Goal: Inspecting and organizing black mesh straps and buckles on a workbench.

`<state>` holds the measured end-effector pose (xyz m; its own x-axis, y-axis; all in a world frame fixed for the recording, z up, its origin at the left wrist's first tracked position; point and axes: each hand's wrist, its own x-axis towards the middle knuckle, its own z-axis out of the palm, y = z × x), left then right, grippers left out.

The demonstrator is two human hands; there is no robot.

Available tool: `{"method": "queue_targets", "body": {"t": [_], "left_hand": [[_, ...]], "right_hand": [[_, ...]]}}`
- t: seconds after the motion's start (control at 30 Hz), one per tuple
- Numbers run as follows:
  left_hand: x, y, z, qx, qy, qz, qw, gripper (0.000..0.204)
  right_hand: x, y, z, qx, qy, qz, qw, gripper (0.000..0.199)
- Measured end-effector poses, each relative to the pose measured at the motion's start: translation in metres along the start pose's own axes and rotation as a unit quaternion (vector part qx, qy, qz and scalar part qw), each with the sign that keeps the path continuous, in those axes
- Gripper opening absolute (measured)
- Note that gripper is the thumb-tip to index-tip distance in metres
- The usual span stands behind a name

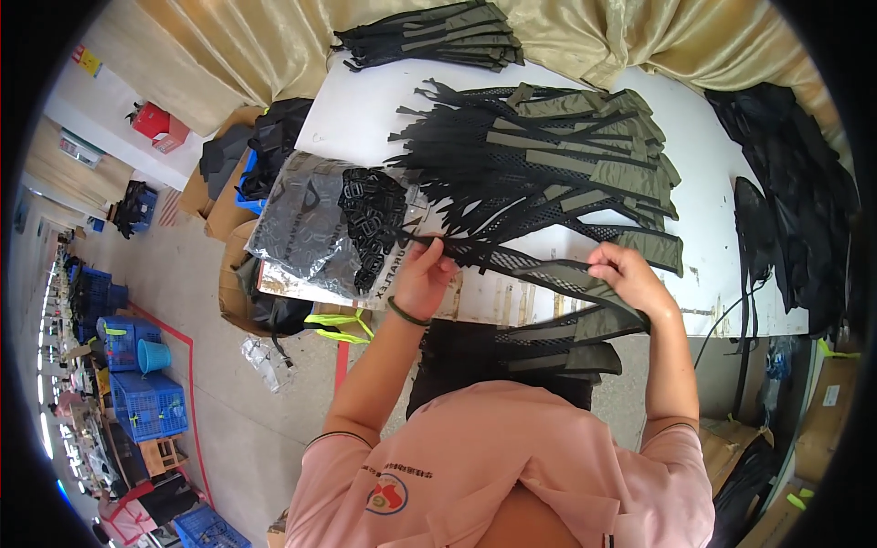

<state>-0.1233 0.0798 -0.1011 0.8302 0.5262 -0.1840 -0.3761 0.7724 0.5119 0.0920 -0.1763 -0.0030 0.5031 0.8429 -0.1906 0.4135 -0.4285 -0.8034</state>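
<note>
Left hand [425, 274] pinched shut on the narrow black webbing end of a strap [539, 271], right at the table [365, 110] edge beside the bag of black buckles [370, 219]. Right hand [630, 279] clamps the strap's olive padded end, holding it stretched across the table front. Looks like the threading step: webbing tip being readied for a buckle. The next move likely calls for one buckle from the bag and a straight, untwisted tip. The pile of straps [557, 155] waits just behind.
</note>
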Motion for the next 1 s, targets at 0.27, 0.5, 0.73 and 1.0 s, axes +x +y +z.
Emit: {"method": "queue_targets", "body": {"t": [0.27,0.5,0.73,1.0], "left_hand": [[-0.031,-0.016,-0.001,0.272,0.094,0.068,0.955,0.014],[-0.040,-0.009,0.008,0.369,0.074,0.111,0.920,0.014],[-0.047,0.002,0.001,0.355,0.050,0.076,0.930,0.014],[-0.013,0.063,-0.022,0.658,0.117,0.191,0.719,0.017]], "right_hand": [[0.017,-0.002,0.054,-0.214,0.099,-0.148,0.961,0.028],[0.062,-0.038,0.144,0.004,-0.026,-0.193,0.981,0.039],[0.066,-0.022,0.166,0.064,-0.027,-0.220,0.973,0.028],[0.066,-0.026,0.166,0.171,-0.038,-0.151,0.973,0.017]]}}
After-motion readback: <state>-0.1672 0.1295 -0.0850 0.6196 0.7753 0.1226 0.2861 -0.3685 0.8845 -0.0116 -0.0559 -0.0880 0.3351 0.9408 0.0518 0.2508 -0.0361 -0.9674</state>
